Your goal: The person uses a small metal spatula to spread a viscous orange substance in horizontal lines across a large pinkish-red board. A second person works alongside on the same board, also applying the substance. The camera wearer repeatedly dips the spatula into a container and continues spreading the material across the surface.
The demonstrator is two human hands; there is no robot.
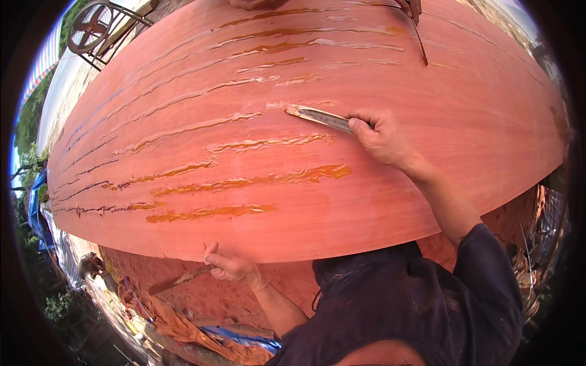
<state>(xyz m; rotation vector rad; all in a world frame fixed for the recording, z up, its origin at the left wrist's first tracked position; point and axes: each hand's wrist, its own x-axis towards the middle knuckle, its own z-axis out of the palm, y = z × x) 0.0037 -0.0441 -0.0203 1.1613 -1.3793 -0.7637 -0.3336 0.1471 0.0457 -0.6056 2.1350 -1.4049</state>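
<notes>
A broad reddish wooden surface (378, 207) fills the view, with long cracks and glossy orange-brown filler (250, 180) in several of them. My right hand (381, 137) is closed round a narrow flat spatula (320, 117), pale along its edges and grey in the middle. Its tip meets the wood at a short smear of pale filler (276, 105). Below the near edge of the wood, my left hand (231, 266) grips a flat reddish-brown stick (180, 280) that points left and down. Whether any filler sits on that stick, I cannot tell.
At the far right, another person's hand (410, 7) holds a thin dark tool (421, 44) against the wood. Another hand (259, 2) shows at the far edge. A spoked wheel on a frame (90, 27) stands far left. Orange and blue cloth (238, 346) lies below left.
</notes>
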